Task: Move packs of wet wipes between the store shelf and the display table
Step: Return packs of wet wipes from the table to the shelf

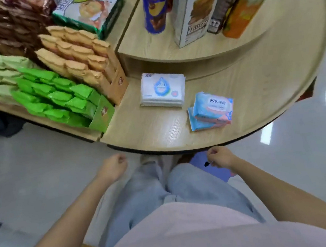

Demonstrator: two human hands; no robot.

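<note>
On the table [159, 138], wipes packs [210, 110] lie well beyond the curled fingers [121, 159].

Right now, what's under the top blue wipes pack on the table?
A second blue pack of the same kind, sticking out left from under the top blue pack, lying on the display table. Most of it is covered; a third pack beneath cannot be ruled out.

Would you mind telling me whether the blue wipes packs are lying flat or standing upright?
Lying flat: the blue wipes packs rest on the display table, printed face up, one stacked askew on the other.
</note>
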